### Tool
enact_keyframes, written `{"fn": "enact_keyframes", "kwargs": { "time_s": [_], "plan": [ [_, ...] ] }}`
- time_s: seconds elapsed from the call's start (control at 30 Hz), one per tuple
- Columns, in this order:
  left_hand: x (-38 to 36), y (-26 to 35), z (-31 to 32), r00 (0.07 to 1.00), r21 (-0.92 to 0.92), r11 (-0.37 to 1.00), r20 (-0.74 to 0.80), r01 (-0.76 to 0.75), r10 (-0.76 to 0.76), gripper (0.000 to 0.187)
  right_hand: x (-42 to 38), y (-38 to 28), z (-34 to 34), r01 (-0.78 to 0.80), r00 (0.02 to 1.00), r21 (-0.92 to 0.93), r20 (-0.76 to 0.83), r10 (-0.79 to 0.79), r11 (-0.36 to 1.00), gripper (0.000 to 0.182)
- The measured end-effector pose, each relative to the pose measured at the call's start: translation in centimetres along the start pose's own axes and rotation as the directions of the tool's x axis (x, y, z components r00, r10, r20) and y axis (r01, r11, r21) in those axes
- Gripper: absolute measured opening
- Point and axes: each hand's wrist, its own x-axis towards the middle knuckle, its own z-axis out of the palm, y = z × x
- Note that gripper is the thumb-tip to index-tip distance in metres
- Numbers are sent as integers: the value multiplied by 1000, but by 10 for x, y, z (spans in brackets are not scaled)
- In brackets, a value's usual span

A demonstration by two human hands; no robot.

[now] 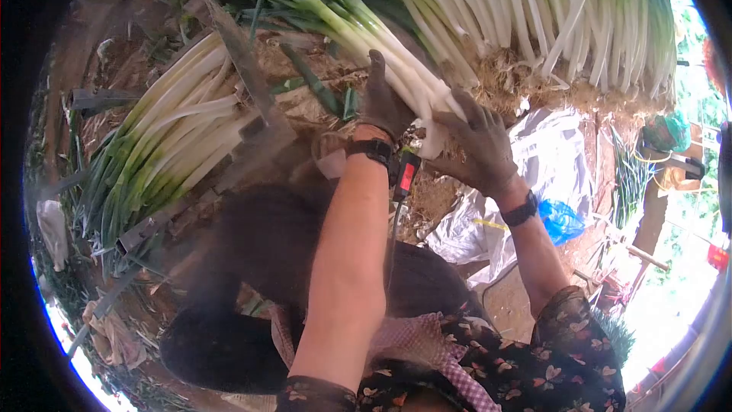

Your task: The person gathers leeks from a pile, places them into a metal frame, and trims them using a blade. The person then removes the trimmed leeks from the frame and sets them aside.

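Several long green onions (pixel 396 65) lie together across both hands, white ends toward me and green leaves pointing to the upper left. My left hand (pixel 385 103), in a dark glove, is closed around them from the left and below, thumb up along their side. From the right, my right hand (pixel 484 145), gloved too, curls its fingers over the white root ends. Part of the left fingers is hidden behind the stalks. A small black device with a red label (pixel 406 177) hangs by my left wrist.
A large pile of green onions (pixel 526 15) with earthy roots stands at the upper right. Another bundle (pixel 175 122) lies at left by a metal frame (pixel 236 53). White plastic sheeting (pixel 553 152) and a blue bag (pixel 560 221) are at right. Loose leaves (pixel 313 80) litter the ground.
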Motion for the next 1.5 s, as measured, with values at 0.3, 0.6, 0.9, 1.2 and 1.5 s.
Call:
{"fn": "enact_keyframes", "kwargs": {
  "time_s": [0.3,0.6,0.9,1.2,1.5],
  "plan": [
    [6,-4,-14,995,118,993,-97,3,9,67,8,15,28,5,990,85,-138,6,996,55],
    [2,-5,-22,993,188,982,-115,29,-7,61,43,24,41,-117,985,205,-102,140,972,49],
    [9,-12,-30,992,193,981,-125,6,18,82,73,1,42,-303,916,-313,164,366,900,39],
    [13,-8,-29,987,114,992,-160,49,-30,78,87,37,34,-391,920,551,201,337,737,29],
    [14,-6,-41,972,116,993,-235,14,14,72,91,-11,20,-318,870,-179,335,362,931,32]
  ]
}}
